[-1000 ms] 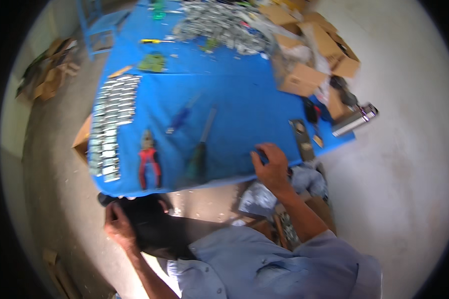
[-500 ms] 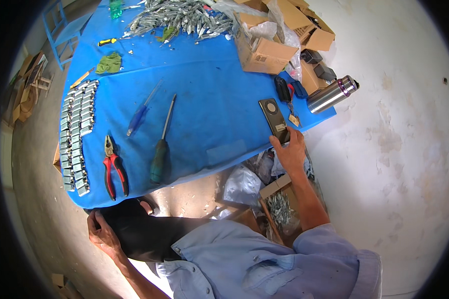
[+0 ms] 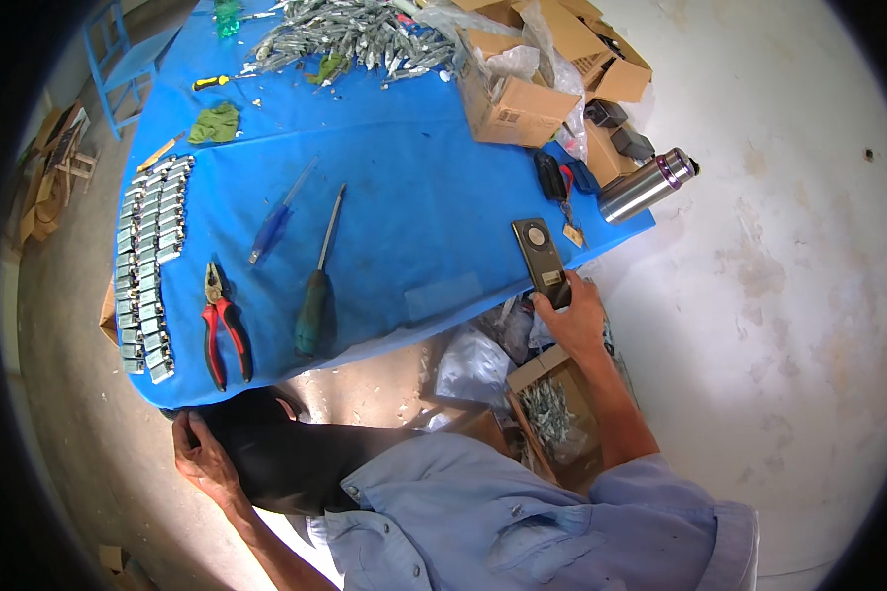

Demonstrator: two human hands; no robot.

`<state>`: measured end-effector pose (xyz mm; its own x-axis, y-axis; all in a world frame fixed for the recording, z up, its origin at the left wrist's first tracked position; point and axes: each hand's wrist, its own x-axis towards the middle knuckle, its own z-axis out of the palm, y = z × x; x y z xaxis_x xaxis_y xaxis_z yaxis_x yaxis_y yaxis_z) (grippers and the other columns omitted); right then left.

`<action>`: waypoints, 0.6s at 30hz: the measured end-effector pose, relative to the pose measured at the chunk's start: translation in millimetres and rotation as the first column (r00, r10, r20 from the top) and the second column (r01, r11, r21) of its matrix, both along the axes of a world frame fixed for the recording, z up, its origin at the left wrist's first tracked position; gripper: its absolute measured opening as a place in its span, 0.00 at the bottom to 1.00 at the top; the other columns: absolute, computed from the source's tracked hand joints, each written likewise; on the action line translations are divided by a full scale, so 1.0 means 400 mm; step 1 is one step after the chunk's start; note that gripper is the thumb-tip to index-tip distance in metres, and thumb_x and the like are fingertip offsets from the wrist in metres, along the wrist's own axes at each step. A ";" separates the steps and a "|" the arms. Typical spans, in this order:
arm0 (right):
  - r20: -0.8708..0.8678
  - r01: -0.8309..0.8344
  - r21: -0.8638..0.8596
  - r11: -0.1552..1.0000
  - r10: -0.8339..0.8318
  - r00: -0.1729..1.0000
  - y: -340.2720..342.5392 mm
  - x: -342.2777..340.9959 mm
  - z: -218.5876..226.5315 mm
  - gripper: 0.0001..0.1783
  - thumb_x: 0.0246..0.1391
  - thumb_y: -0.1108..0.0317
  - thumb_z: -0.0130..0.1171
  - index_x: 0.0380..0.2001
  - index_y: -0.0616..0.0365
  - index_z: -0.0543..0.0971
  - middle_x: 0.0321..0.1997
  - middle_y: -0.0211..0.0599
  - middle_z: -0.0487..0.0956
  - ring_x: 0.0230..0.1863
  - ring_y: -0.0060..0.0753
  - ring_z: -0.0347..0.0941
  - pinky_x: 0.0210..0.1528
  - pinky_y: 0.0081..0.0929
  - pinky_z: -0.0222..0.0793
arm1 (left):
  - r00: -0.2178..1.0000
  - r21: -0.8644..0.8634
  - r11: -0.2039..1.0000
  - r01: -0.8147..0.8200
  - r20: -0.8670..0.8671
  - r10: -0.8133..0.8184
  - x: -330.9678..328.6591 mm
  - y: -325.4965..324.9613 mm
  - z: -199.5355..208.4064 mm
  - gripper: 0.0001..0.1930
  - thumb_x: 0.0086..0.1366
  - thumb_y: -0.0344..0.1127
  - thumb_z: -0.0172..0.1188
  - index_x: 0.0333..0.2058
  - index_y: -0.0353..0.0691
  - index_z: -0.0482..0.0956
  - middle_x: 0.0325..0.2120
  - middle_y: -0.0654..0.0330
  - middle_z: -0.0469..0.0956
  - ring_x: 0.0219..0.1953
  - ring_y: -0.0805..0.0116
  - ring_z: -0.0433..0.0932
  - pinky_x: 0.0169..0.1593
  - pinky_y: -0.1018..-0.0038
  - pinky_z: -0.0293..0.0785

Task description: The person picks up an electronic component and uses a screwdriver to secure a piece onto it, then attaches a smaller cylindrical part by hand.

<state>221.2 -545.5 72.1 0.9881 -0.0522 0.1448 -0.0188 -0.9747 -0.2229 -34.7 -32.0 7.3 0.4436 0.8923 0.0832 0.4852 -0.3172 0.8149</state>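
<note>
At the table's right front edge my right hand point(image 3: 579, 317) is closed on the near end of a dark smartphone point(image 3: 539, 252). Its thumb lies on one side and its fingers on the other. A round camera ring shows on the phone's upward face. Just beyond lie a black key fob point(image 3: 550, 175) and a keyring tag point(image 3: 573, 234). My left hand point(image 3: 207, 461) rests by my dark-trousered knee point(image 3: 256, 448), below the table edge. Its fingers are loosely bent, thumb apart, with nothing seen in them. Red-handled pliers point(image 3: 226, 330) lie on the table above that knee.
On the blue tablecloth point(image 3: 394, 212) lie a green-handled screwdriver point(image 3: 315, 305), a blue screwdriver point(image 3: 271, 231) and rows of metal parts point(image 3: 151, 261). A steel flask point(image 3: 646, 187), cardboard box point(image 3: 522, 108) and heap of metal pieces point(image 3: 360, 39) stand farther back. An open carton point(image 3: 562, 394) sits below.
My right hand has closed more on the smartphone and drawn it slightly toward me, over the table edge. My left hand has stayed by the knee. The view has shifted a little.
</note>
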 end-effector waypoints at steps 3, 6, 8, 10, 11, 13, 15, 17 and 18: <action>0.066 -0.080 0.005 0.997 0.079 0.995 0.014 0.009 -0.005 0.53 0.50 0.42 0.72 0.72 0.59 0.64 0.60 0.62 0.74 0.59 0.63 0.75 0.59 0.52 0.74 | 1.000 0.010 1.000 0.014 0.025 -0.014 0.001 -0.004 0.004 0.17 0.77 0.39 0.58 0.52 0.29 0.82 0.45 0.49 0.87 0.48 0.60 0.84 0.58 0.67 0.76; 0.011 -0.089 -0.011 0.996 0.089 0.996 0.048 0.029 0.016 0.53 0.52 0.43 0.71 0.74 0.59 0.61 0.63 0.62 0.73 0.62 0.63 0.74 0.60 0.53 0.73 | 0.999 0.026 1.000 0.016 0.043 -0.017 0.000 -0.005 0.002 0.17 0.77 0.38 0.57 0.52 0.29 0.83 0.45 0.48 0.87 0.48 0.59 0.84 0.58 0.67 0.76; -0.055 -0.077 0.025 0.997 0.078 0.995 0.055 0.045 0.029 0.54 0.53 0.44 0.71 0.74 0.60 0.60 0.65 0.62 0.73 0.62 0.64 0.74 0.61 0.54 0.73 | 0.999 0.019 1.000 0.004 0.052 -0.005 -0.001 -0.003 -0.005 0.17 0.77 0.38 0.57 0.52 0.29 0.83 0.46 0.48 0.86 0.48 0.59 0.84 0.58 0.67 0.76; -0.082 -0.077 0.052 0.996 0.082 0.993 0.052 0.054 0.031 0.54 0.54 0.45 0.70 0.75 0.61 0.59 0.65 0.62 0.73 0.63 0.64 0.74 0.61 0.54 0.73 | 0.999 0.026 1.000 -0.005 0.034 0.004 -0.001 -0.011 0.006 0.17 0.77 0.38 0.57 0.53 0.29 0.83 0.46 0.48 0.86 0.48 0.59 0.84 0.58 0.67 0.76; -0.076 -0.085 0.062 0.994 0.090 0.993 0.045 0.058 0.023 0.54 0.54 0.45 0.70 0.75 0.62 0.59 0.64 0.62 0.73 0.62 0.64 0.74 0.61 0.54 0.73 | 1.000 0.030 1.000 -0.007 0.024 0.006 0.000 -0.015 0.010 0.17 0.77 0.38 0.57 0.53 0.29 0.83 0.46 0.48 0.86 0.48 0.59 0.84 0.58 0.67 0.76; -0.130 -0.052 0.181 0.982 0.076 0.989 0.045 0.057 0.024 0.53 0.56 0.46 0.70 0.75 0.62 0.59 0.63 0.61 0.74 0.62 0.63 0.74 0.61 0.53 0.73 | 1.000 0.031 1.000 -0.006 0.028 0.005 -0.002 -0.012 0.004 0.17 0.77 0.38 0.57 0.53 0.29 0.83 0.46 0.48 0.86 0.48 0.59 0.84 0.58 0.67 0.76; -0.255 0.053 0.383 0.922 0.051 0.966 0.056 0.047 0.044 0.51 0.58 0.48 0.69 0.75 0.61 0.59 0.61 0.58 0.76 0.62 0.61 0.75 0.60 0.51 0.75 | 1.000 0.034 0.999 -0.007 0.029 0.006 -0.008 -0.006 -0.001 0.17 0.78 0.39 0.57 0.53 0.29 0.83 0.45 0.48 0.86 0.48 0.60 0.84 0.58 0.67 0.76; -0.275 0.149 0.810 0.567 0.143 0.951 0.062 0.028 0.049 0.45 0.62 0.52 0.66 0.75 0.59 0.60 0.62 0.56 0.76 0.63 0.58 0.75 0.60 0.51 0.76 | 1.000 0.033 0.999 -0.002 0.031 0.001 -0.007 -0.005 -0.005 0.18 0.78 0.39 0.57 0.53 0.28 0.82 0.45 0.48 0.86 0.48 0.61 0.84 0.58 0.68 0.76; -0.264 0.197 0.929 0.312 0.190 0.946 0.068 0.016 0.051 0.42 0.64 0.55 0.64 0.75 0.59 0.61 0.63 0.54 0.76 0.63 0.56 0.75 0.59 0.51 0.77 | 0.999 0.021 1.000 -0.005 0.040 0.004 -0.005 -0.006 -0.004 0.18 0.78 0.39 0.57 0.52 0.28 0.82 0.45 0.48 0.86 0.47 0.61 0.84 0.57 0.68 0.76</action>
<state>227.5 -518.3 92.6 0.9616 0.0361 -0.2721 -0.2674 -0.1001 -0.9584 -36.7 -34.2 5.6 0.4356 0.8921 0.1198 0.4535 -0.3324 0.8269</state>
